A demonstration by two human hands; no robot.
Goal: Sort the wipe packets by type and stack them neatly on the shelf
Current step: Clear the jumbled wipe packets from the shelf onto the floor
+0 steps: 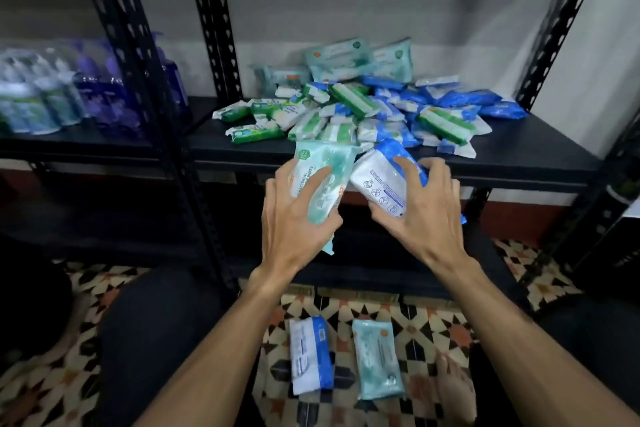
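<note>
my left hand (294, 215) is curled round a pale teal packet (322, 177) in the middle of the frame, thumb on its face and fingers wrapped behind, holding it on end. its label reads "bacterial" and "wipes" in dark letters running up the side, with a round green badge at the top corner; the rest of the print is too small to read. my right hand (415, 208) grips a blue and white packet (384, 180), fingers spread and bent over its top, thumb under the lower end. its white face shows a column of small round symbols and a block of fine print i cannot make out. the two packets lean toward each other and meet at their upper corners, just in front of the front edge of the black shelf (519, 149). on that shelf, in the upper middle of the frame, lies a mixed pile of packets (363, 107): green and white ones to the left, blue ones to the right, larger teal ones at the back; their labels are blurred. bare shelf shows to the right of the pile and along the front left corner. at the bottom centre, on the patterned tile floor (398, 319), lie a blue and white packet on the floor (310, 355) and a teal packet on the floor (377, 359), side by side and apart. at the upper left, bottles (52, 97) stand on a neighbouring shelf, behind a black slotted post (138, 80).
</note>
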